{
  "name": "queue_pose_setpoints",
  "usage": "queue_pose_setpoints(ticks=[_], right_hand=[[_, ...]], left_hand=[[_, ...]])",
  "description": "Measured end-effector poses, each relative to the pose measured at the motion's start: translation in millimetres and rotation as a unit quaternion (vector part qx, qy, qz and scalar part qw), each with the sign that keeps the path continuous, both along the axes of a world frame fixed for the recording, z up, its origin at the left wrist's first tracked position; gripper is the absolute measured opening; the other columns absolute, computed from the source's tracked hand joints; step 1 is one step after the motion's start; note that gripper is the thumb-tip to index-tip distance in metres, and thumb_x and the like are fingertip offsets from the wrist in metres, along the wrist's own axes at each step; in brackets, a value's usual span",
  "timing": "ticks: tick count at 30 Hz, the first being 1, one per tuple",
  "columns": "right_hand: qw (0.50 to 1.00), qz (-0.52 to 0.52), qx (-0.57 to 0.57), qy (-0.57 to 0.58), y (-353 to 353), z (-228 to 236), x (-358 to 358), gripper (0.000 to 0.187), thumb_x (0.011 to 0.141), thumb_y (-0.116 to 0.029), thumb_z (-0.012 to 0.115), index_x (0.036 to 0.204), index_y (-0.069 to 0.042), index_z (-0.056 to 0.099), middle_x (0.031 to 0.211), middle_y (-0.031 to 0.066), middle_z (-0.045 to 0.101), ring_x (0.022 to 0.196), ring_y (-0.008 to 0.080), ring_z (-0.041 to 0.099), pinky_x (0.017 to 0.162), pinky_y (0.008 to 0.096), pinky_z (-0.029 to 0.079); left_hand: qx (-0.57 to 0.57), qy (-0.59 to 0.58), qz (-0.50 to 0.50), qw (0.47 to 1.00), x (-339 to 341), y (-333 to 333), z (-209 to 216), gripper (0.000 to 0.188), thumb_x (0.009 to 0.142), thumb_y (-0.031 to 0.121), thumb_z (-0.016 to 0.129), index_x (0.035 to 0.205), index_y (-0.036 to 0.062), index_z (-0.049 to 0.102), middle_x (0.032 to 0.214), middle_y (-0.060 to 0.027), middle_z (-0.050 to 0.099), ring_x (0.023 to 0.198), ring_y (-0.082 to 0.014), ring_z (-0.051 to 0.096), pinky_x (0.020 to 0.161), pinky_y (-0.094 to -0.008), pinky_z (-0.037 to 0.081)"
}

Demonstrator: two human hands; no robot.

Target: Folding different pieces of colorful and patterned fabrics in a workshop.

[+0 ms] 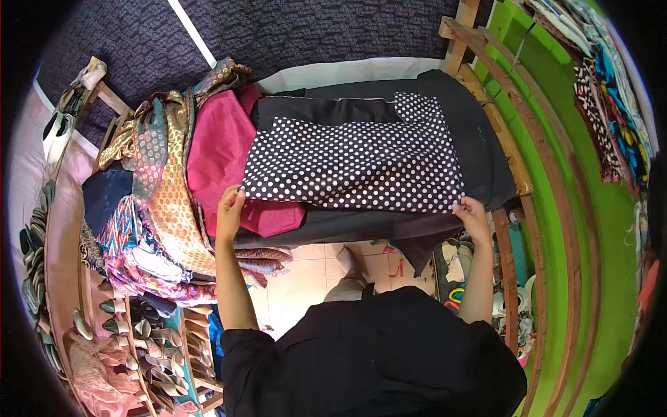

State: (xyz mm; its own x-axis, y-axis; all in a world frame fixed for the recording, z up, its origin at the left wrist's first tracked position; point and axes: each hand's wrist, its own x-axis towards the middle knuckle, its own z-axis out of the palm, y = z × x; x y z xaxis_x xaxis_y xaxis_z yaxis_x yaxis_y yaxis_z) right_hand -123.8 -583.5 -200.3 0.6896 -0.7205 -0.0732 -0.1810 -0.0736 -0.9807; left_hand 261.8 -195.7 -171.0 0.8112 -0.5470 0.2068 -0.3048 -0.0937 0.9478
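Note:
A black fabric piece with white polka dots [354, 163] lies spread over a table covered in black cloth [479, 139]. Its far side shows a plain black band [326, 110], with a dotted patch at the far right corner. My left hand [231, 205] pinches the near left corner between thumb and fingers. At the near right corner, my right hand [472, 214] grips the edge in the same way. Between the two hands the near edge runs fairly straight. Crimson cloth [219, 149] lies beside and partly under the dotted fabric on the left.
Patterned and gold fabrics [170, 187] are heaped at the table's left end. Shoes [163, 354] fill racks at lower left. A wooden rail [549, 153] runs along the green wall at right, near orange-handled scissors [454, 299]. Dark patterned curtain [313, 35] hangs behind the table.

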Motion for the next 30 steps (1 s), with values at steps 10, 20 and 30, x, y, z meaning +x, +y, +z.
queue_pose_setpoints(ticks=[10, 20, 30], right_hand=[[0.975, -0.189, -0.116, 0.005, 23.3, -22.0, -8.1, 0.023, 0.069, -0.003, 0.065, 0.088, -0.005, 0.052, 0.072, 0.0007, 0.050, 0.060, 0.0075, 0.044, 0.057, 0.0192, 0.036], [0.806, 0.046, -0.562, 0.180, 52.6, 8.4, 27.7, 0.057, 0.065, 0.002, 0.051, 0.119, -0.016, 0.049, 0.127, 0.0083, 0.044, 0.119, 0.0234, 0.041, 0.098, 0.0508, 0.026], [0.838, 0.155, -0.484, 0.199, 14.5, 51.1, 9.4, 0.038, 0.071, -0.004, 0.051, 0.107, -0.011, 0.058, 0.111, 0.0129, 0.057, 0.104, 0.0256, 0.053, 0.097, 0.0439, 0.033]], left_hand=[[0.227, -0.289, 0.213, 0.905, -49.4, 5.4, -3.9, 0.020, 0.071, 0.016, 0.066, 0.083, 0.0025, 0.057, 0.090, -0.0115, 0.053, 0.087, -0.0269, 0.049, 0.078, -0.0377, 0.036], [0.330, -0.451, -0.099, 0.823, -73.0, -49.6, 11.8, 0.060, 0.065, 0.024, 0.069, 0.121, 0.0194, 0.047, 0.124, -0.0068, 0.044, 0.117, -0.0220, 0.040, 0.097, -0.0487, 0.024], [0.302, -0.401, -0.111, 0.858, -31.8, -13.2, 36.0, 0.028, 0.077, 0.003, 0.050, 0.101, 0.0113, 0.060, 0.093, -0.0071, 0.063, 0.089, -0.0243, 0.059, 0.095, -0.0472, 0.033]])
